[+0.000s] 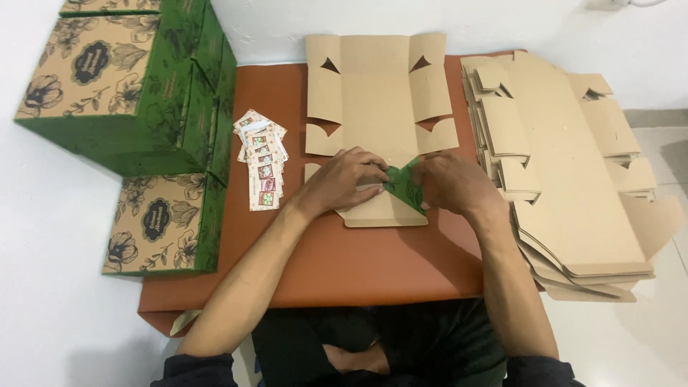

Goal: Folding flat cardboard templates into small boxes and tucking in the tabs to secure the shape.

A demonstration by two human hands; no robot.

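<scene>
Both forearms reach forward over the brown worktop (344, 265), converging so the hands meet. The left hand (342, 179) lies palm down, fingers curled, pressing and gripping the near end of the flat cardboard box blank (373, 100). The right hand (453, 183), also palm down, pinches a folded-up flap (405, 188) showing its green printed face. The blank lies flat under and beyond the hands, its long axis running straight away from the person. Left of the left hand sits a fan of small cards (261, 158), then stacked green boxes (129, 93). Right of the right hand lies a pile of flat blanks (573, 172).
</scene>
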